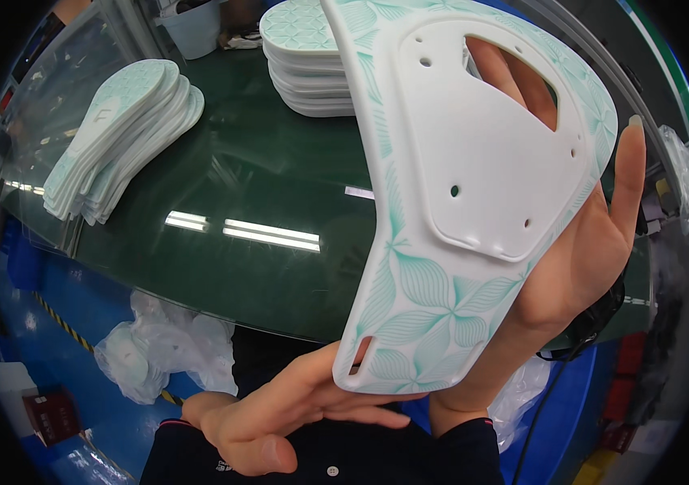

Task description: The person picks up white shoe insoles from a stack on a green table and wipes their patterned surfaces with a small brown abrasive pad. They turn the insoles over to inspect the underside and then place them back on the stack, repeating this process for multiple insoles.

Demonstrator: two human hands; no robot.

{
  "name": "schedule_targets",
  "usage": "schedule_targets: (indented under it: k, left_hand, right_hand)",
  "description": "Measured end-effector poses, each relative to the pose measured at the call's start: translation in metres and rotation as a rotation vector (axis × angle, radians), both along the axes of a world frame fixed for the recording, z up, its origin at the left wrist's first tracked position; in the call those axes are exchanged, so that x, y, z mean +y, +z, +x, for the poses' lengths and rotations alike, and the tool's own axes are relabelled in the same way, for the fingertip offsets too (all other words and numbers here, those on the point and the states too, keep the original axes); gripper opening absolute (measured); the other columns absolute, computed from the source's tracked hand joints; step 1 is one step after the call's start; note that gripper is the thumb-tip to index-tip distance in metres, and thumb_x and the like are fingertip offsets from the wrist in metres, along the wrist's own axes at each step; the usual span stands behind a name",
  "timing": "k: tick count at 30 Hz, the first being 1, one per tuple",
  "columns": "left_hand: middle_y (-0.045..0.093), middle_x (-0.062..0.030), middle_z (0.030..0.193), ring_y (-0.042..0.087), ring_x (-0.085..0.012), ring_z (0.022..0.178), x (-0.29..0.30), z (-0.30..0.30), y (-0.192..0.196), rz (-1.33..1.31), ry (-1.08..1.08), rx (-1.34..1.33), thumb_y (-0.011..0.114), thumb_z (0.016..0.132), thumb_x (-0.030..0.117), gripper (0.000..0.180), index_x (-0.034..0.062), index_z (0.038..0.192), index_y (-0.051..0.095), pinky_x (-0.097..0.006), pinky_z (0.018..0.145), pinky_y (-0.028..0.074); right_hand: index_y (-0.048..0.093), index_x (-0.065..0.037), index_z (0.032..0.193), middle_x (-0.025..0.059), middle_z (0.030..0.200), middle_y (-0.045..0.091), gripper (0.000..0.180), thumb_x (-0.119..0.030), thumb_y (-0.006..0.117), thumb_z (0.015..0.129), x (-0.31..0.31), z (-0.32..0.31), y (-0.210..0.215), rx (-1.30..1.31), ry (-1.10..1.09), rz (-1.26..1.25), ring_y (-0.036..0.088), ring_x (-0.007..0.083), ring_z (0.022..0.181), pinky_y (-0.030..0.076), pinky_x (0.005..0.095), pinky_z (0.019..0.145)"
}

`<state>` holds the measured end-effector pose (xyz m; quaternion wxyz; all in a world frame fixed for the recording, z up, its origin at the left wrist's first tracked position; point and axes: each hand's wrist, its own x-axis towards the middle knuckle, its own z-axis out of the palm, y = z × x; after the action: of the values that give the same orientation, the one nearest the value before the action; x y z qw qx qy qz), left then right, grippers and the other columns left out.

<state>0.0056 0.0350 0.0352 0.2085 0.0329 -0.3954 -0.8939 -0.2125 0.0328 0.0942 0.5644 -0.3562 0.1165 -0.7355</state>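
The left hand [280,408], thumb apart, is steadying the lower end of the white patterned panel [474,222] while the spread right hand [583,263] is supporting its back near the green table [263,182]. Spreading support evenly is probably guarding against slipping; stacked panels [308,77] are sitting beyond.

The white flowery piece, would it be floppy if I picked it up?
Probably not: the white flowery piece looks stiff, with no sag over the left hand and right hand. It may be light for its size, as it looks thin and has openings. Its smooth, shiny surface might feel slippery.
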Motion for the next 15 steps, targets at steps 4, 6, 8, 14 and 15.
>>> schedule_targets:
  k: [4,6,8,14,15]
  left_hand:
    - [0.013,-0.0244,0.134,0.02,-0.0334,0.124,-0.024,-0.017,-0.015,-0.571,0.433,-0.1,0.053,0.08,0.025,0.083,-0.0017,0.13,-0.007,-0.041,0.099,0.016]
    - [0.012,-0.0225,0.135,0.02,-0.0321,0.124,-0.04,-0.022,-0.01,-0.652,0.478,-0.156,0.059,0.077,0.028,0.09,0.0002,0.131,-0.008,-0.041,0.099,0.017]
    - [0.011,-0.0196,0.136,0.019,-0.0311,0.125,-0.042,-0.032,-0.009,-0.426,0.385,0.018,0.067,0.07,0.031,0.101,0.0033,0.131,-0.009,-0.041,0.099,0.018]
    - [0.031,-0.016,0.127,0.032,-0.0238,0.117,-0.043,-0.028,-0.023,-0.093,0.454,-0.018,0.043,0.086,0.031,0.062,-0.0025,0.128,0.013,-0.036,0.095,0.03]
    - [0.033,-0.0169,0.125,0.035,-0.0249,0.116,-0.045,-0.029,-0.02,0.012,0.475,-0.084,0.035,0.089,0.033,0.057,-0.0037,0.128,0.014,-0.036,0.094,0.031]
  right_hand:
    - [0.015,0.007,0.127,0.0267,0.129,0.022,0.058,-0.029,0.034,0.086,0.004,0.017,-0.01,0.251,-0.385,0.16,0.023,0.0375,0.122,0.03,0.0469,0.096]
    - [0.03,0.011,0.119,0.0236,0.117,0.039,0.043,-0.01,0.041,0.083,0.009,0.044,-0.019,0.481,-0.575,0.226,0.037,0.038,0.112,0.033,0.0441,0.094]
    - [0.033,0.007,0.12,0.0197,0.12,0.039,0.043,0.0,0.043,0.078,0.012,0.061,-0.037,0.847,-0.587,0.21,0.033,0.0357,0.115,0.027,0.0432,0.095]
    - [0.039,0.006,0.118,0.0113,0.112,0.052,0.051,0.0,0.052,0.069,0.028,0.079,-0.061,1.096,-0.511,0.075,0.029,0.0355,0.12,0.008,0.0513,0.099]
    - [0.035,0.007,0.119,0.0144,0.111,0.052,0.051,-0.005,0.051,0.072,0.035,0.075,-0.073,0.952,-0.555,0.091,0.033,0.0334,0.118,0.011,0.0476,0.1]
